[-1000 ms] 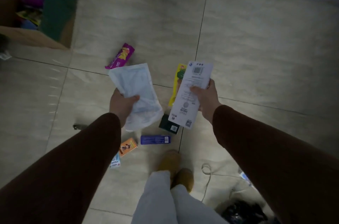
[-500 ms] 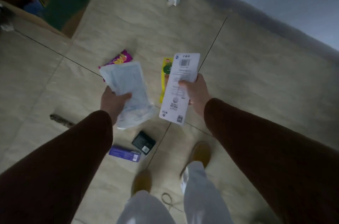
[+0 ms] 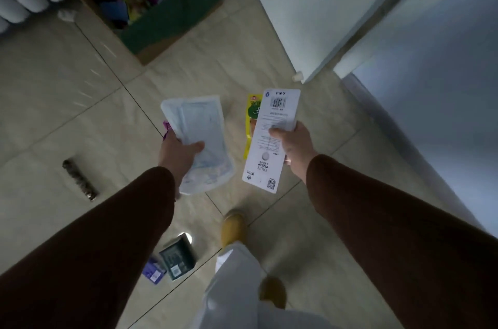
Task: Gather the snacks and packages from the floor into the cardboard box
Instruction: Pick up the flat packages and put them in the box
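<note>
Cardboard box, green-faced and packed with colourful packets, now sits upper left and nearer than 0.5 s ago; view has swung toward it. Left hand grips a pale-blue clear pouch; right hand pinches a white fruit peeler card. Yellow packet and dark green box lie on the tile floor.

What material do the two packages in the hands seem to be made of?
The pale blue pouch in the left hand looks like soft, slightly glossy plastic film: it sags and wrinkles. The fruit peeler card in the right hand looks like stiff matte printed cardboard: it stays flat.
</note>
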A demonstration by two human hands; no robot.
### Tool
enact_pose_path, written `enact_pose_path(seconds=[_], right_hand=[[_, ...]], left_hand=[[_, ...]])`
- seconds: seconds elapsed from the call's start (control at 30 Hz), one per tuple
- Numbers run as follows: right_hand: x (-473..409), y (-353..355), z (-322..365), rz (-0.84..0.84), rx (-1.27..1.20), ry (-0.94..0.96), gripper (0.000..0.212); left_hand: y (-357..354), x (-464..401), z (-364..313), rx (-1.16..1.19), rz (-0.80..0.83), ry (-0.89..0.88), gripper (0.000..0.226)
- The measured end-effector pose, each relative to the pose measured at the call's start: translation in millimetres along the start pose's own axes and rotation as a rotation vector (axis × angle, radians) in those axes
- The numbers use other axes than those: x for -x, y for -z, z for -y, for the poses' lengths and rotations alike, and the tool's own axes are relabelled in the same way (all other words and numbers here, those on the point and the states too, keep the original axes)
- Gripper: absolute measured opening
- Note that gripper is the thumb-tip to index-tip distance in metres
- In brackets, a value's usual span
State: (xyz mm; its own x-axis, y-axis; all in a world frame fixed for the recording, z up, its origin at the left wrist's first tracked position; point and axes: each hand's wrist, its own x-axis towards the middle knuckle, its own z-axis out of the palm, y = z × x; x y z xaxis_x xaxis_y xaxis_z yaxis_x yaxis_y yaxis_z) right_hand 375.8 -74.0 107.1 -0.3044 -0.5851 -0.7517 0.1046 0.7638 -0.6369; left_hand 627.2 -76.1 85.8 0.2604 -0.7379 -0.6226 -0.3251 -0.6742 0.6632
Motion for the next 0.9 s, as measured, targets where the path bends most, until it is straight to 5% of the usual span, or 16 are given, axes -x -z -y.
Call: enact_pose_path(seconds=[0.53,0.9], right_hand=[[-163.0,-92.5,203.9,0.287,0.306,0.099,0.026],[-237.7,-234.4,330.4,0.407,0.413,0.169,0.02]], left_hand=[[2.2,-140.1,-133.8,0.253,-0.246,0.183,0.056],[75.5,-271.4,-206.0,0.337,-0.325,0.181,0.052]])
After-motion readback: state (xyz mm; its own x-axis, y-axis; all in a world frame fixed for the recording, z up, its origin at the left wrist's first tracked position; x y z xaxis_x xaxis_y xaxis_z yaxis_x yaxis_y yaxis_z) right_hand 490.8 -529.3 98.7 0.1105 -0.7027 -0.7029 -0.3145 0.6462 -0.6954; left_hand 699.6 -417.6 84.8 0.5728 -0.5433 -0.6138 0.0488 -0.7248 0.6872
